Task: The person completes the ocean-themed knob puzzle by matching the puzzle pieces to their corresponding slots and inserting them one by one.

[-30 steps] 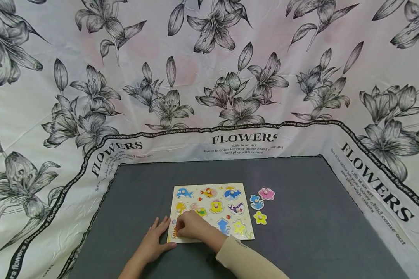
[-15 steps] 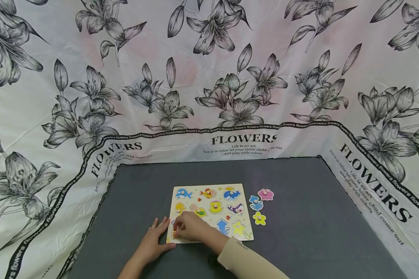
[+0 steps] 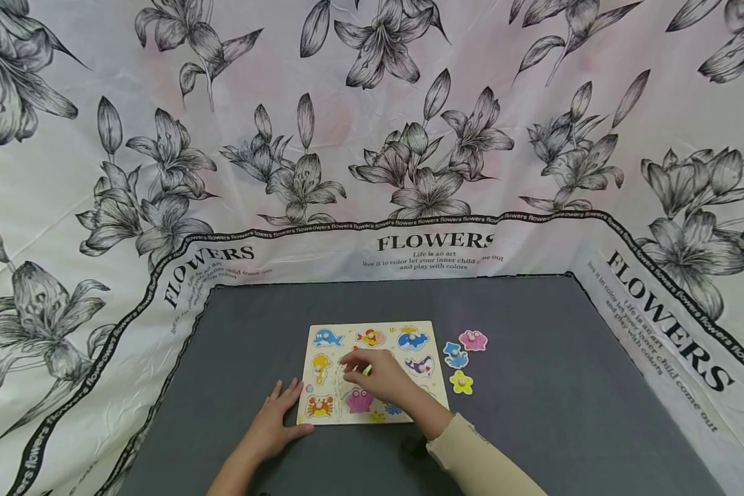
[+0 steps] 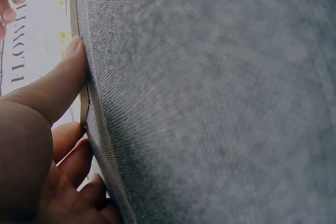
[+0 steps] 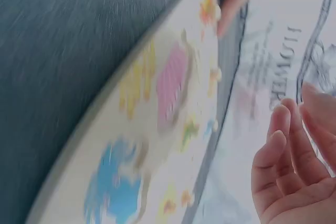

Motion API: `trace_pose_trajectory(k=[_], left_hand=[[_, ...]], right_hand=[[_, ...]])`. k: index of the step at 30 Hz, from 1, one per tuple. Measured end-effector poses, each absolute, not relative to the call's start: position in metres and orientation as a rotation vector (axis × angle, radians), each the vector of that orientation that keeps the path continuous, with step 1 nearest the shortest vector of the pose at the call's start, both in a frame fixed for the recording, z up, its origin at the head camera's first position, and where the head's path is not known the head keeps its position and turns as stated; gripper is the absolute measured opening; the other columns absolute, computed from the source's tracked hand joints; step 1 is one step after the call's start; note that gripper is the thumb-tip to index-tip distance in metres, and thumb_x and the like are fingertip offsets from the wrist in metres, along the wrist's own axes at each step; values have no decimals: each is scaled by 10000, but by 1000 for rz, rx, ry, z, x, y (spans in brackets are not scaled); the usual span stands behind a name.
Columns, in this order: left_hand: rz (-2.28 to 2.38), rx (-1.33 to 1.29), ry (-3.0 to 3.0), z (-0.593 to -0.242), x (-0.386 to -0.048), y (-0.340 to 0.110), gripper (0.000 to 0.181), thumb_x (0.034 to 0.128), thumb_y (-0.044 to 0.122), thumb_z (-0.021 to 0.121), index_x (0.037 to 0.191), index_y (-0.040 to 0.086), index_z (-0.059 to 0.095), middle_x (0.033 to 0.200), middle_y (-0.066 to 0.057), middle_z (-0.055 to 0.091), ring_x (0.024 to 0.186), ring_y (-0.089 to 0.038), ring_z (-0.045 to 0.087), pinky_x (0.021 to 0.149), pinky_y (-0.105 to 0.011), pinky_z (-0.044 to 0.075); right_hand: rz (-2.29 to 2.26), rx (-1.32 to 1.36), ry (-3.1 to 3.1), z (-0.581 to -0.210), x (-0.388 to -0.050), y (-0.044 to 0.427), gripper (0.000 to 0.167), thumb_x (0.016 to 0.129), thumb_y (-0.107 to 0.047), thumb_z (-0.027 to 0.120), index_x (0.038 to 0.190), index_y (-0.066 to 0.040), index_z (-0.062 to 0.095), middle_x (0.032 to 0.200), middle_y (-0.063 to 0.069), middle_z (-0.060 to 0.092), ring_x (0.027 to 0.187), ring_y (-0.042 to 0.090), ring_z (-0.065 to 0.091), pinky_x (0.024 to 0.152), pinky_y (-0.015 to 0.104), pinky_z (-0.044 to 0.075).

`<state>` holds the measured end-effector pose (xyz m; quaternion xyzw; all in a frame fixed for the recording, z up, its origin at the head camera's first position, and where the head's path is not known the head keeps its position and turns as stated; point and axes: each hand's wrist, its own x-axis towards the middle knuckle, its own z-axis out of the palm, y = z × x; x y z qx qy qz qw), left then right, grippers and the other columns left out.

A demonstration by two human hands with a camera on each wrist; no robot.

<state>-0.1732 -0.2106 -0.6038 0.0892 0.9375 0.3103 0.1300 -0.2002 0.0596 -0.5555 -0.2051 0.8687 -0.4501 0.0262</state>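
Observation:
My left hand (image 3: 273, 424) rests at the front left corner of a wooden peg puzzle board (image 3: 349, 332), its thumb along the front edge and its fingers by the left side. Over the middle of the board hovers my right hand (image 3: 381, 377), fingers loosely bent and holding nothing; it hides some pieces. In the right wrist view that hand (image 5: 294, 166) also appears free of any piece. An orange crab piece (image 3: 319, 406) with a knob lies in the lower left slot. Beside it a pink printed slot (image 3: 359, 401) shows, without a piece.
Right of the board lie three loose pieces: a pink one (image 3: 473, 340), a blue one (image 3: 455, 355) and a yellow star (image 3: 461, 381). Dark grey cloth (image 3: 545, 386) covers the table. A flower-printed sheet (image 3: 434, 269) surrounds it at the back and sides.
My right hand has let go of the crab piece, risen and moved right over the board's middle, uncovering the crab and the pink slot. The left hand has stayed at the corner.

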Motion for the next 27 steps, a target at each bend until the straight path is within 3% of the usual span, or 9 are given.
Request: trace_pose_trajectory(k=[8, 16, 27], left_hand=[[864, 243, 2713, -606, -176, -209, 995, 722, 459, 878, 1552, 150, 424, 1631, -101, 349, 1538, -438, 156, 1172, -711, 192], [860, 257, 2718, -606, -179, -210, 1002, 720, 482, 869, 1553, 150, 422, 1630, -110, 348, 1535, -449, 154, 1179, -702, 187], [886, 262, 2716, -603, -177, -211, 980, 723, 445, 876, 1543, 133, 439, 1622, -119, 364, 1530, -459, 163, 1173, -703, 201]], right_hand=[[-1461, -475, 2807, -547, -197, 117, 215, 940, -216, 736, 1154, -193, 743, 948, -75, 732, 830, 85, 654, 687, 224, 556], [-1541, -332, 2927, -544, -201, 169, 200, 919, -137, 752, 1118, -116, 752, 948, 6, 748, 789, 116, 658, 653, 230, 554], [-1529, -2, 3092, -548, -205, 226, 207, 915, -127, 759, 1109, -54, 755, 981, 78, 752, 834, 173, 673, 712, 216, 551]])
